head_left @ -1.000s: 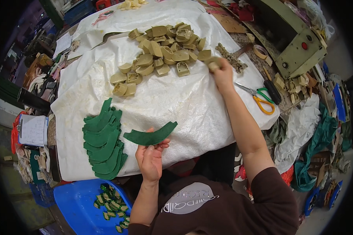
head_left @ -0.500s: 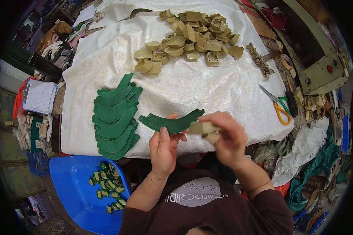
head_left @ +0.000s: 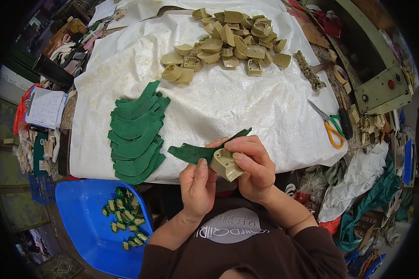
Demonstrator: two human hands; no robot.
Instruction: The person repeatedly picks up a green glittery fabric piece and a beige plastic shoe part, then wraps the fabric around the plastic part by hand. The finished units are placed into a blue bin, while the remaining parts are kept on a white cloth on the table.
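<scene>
Between my hands is a beige plastic shoe heel (head_left: 226, 166), its hollow side with small holes facing up. A curved strip of green material (head_left: 194, 152) lies against the heel's far side. My left hand (head_left: 199, 183) is closed on the strip, its thumb beside the heel. With fingers and thumb my right hand (head_left: 255, 165) grips the heel and presses the strip's right part to it. Left of my hands, several similar green strips (head_left: 137, 135) overlap in a stack. Farther off on the white sheet (head_left: 195, 104) sits a heap of beige heels (head_left: 228, 39).
At the lower left, a blue plastic tub (head_left: 86, 223) holds several beige pieces with green covering. Orange-handled scissors (head_left: 333, 132) and a dark-handled tool (head_left: 345, 122) lie at the right edge. A clipboard with paper (head_left: 45, 109) is on the left; a green-grey machine (head_left: 381, 93) stands right.
My right hand has brought the heel left and down against the green strip. The strip, flat and curved before, now bends along the heel, its right end raised.
</scene>
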